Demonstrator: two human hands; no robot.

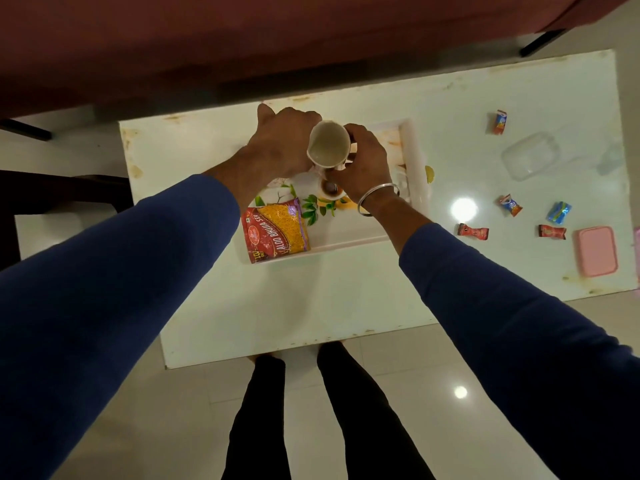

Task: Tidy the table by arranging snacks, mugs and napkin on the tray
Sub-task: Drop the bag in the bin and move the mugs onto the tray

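Note:
A white floral tray lies on the white table. Over its far half I hold a pale mug, mouth toward me. My left hand wraps its left side and my right hand grips its right side by the handle. Below it on the tray stands a second mug with a brown residue inside, partly hidden by my right hand. A red and yellow Aloo Bhujia snack packet lies on the tray's near left corner. Several wrapped candies, such as a red candy, are scattered on the table to the right.
A clear plastic container and a pink lidded box sit at the table's right end. A yellow object peeks out beside the tray's right rim. A dark red sofa runs along the far side. My legs stand at the near edge.

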